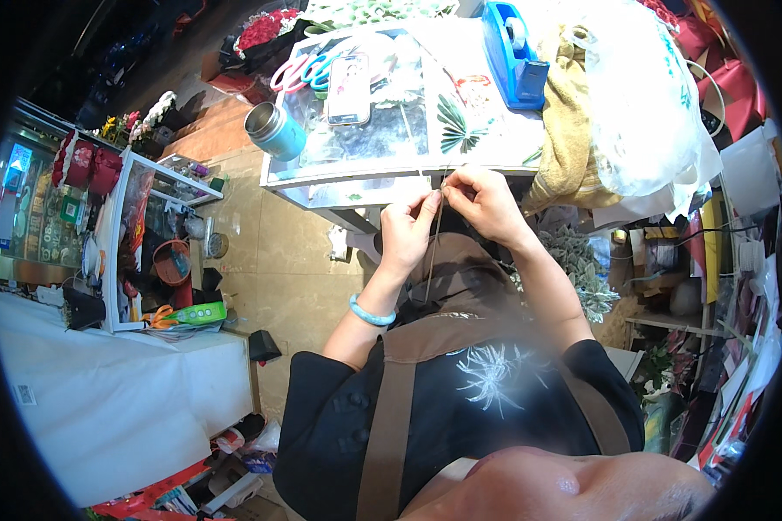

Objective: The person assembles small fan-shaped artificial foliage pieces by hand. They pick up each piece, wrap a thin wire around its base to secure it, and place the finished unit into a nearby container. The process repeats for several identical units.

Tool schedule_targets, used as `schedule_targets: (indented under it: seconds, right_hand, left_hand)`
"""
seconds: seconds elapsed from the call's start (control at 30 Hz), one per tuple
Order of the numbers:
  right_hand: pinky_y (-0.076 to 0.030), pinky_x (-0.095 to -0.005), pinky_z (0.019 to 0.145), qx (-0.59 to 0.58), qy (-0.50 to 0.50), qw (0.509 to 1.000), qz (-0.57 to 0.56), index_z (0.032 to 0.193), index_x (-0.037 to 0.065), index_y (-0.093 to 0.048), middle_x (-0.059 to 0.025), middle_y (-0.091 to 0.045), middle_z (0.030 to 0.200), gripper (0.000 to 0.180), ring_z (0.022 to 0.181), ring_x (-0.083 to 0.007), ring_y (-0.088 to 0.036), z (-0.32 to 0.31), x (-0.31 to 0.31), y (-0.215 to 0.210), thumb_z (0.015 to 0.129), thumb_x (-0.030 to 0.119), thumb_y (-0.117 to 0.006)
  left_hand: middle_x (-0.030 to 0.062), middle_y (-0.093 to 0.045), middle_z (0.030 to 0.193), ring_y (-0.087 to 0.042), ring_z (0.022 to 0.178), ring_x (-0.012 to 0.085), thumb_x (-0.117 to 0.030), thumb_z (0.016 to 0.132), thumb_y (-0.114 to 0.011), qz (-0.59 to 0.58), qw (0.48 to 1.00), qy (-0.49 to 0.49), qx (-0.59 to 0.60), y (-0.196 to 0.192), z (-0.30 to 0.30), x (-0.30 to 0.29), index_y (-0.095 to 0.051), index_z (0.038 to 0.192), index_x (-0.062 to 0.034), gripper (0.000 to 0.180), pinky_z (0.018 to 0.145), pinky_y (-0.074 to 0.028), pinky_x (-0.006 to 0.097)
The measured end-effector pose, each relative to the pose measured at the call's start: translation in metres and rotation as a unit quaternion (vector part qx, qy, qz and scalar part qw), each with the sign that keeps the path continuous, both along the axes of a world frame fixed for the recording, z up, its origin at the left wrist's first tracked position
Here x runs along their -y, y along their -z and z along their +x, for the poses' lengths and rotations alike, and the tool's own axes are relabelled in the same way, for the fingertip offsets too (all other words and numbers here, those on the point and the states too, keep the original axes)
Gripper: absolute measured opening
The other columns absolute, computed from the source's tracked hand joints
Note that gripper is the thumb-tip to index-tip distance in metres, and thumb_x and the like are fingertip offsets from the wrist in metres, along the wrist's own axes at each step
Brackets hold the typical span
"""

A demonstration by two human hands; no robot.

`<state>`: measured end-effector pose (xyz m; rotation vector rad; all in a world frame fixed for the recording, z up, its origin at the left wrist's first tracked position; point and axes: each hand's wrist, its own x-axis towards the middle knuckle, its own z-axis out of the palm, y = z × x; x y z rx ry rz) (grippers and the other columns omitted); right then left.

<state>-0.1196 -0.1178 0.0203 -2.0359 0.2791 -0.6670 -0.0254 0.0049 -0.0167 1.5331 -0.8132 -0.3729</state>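
Observation:
My left hand (406, 230) and my right hand (485, 201) meet just in front of the glass-topped table (391, 169), fingertips pinched together on a thin pale stem or wire (432, 252) that hangs down over my brown apron. My left wrist carries a light blue bangle (371, 313). On the table beyond my hands lie a green folded paper fan piece (457, 122), a phone (349, 87), pink and teal scissors (304, 69) and a blue tape dispenser (513, 52).
A steel cup (275, 130) stands at the table's left edge. A white plastic bag (643, 113) and tan cloth (569, 130) crowd the right. A white-covered counter (122, 399) with orange scissors (158, 316) sits left; tiled floor lies between.

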Motion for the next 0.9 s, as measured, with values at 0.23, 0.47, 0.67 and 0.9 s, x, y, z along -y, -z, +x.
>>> schedule_targets:
  seconds: [0.23,0.47,0.67,0.9]
  right_hand:
    - [-0.044,-0.0318,0.058,-0.011,0.003,1.0,-0.028,0.079,0.0,-0.059,-0.0123,-0.055,0.067,0.009,0.062,-0.0238,-0.056,-0.003,-0.002,-0.001,0.077,0.009,-0.06]
    - [-0.044,-0.0299,0.058,0.004,0.013,0.999,-0.034,0.082,0.0,-0.059,-0.0112,-0.057,0.071,0.008,0.063,-0.021,-0.055,-0.003,0.0,0.003,0.079,0.007,-0.061]
    - [-0.044,-0.0287,0.058,0.003,0.013,1.0,0.02,0.082,0.0,-0.057,-0.011,-0.056,0.07,0.01,0.062,-0.0186,-0.054,-0.004,-0.003,0.003,0.079,0.007,-0.063]
    - [-0.045,-0.0249,0.062,-0.029,-0.03,0.986,0.163,0.097,-0.002,-0.062,-0.0035,-0.059,0.073,0.019,0.067,-0.0087,-0.054,-0.005,0.003,0.007,0.081,0.007,-0.064]
  left_hand:
    - [0.0107,-0.062,0.067,-0.055,0.059,0.0111,-0.015,0.086,-0.058,0.02,1.0,0.008,0.013,-0.006,-0.001,0.005,-0.064,0.09,0.0031,0.019,0.055,-0.044,0.027]
    - [0.0158,-0.061,0.079,-0.062,0.068,0.0289,-0.008,0.084,-0.056,0.026,0.98,-0.032,0.193,-0.016,-0.01,0.003,-0.061,0.095,-0.0003,0.014,0.062,-0.048,0.032]
    - [0.013,-0.063,0.08,-0.063,0.067,0.0193,-0.001,0.082,-0.058,0.034,0.986,-0.003,0.164,-0.014,-0.012,0.001,-0.061,0.1,0.0,0.018,0.061,-0.049,0.027]
    - [0.0109,-0.059,0.08,-0.059,0.067,0.0173,-0.003,0.086,-0.054,0.013,0.978,-0.007,0.207,-0.009,-0.014,0.001,-0.056,0.103,0.0008,0.018,0.062,-0.047,0.027]
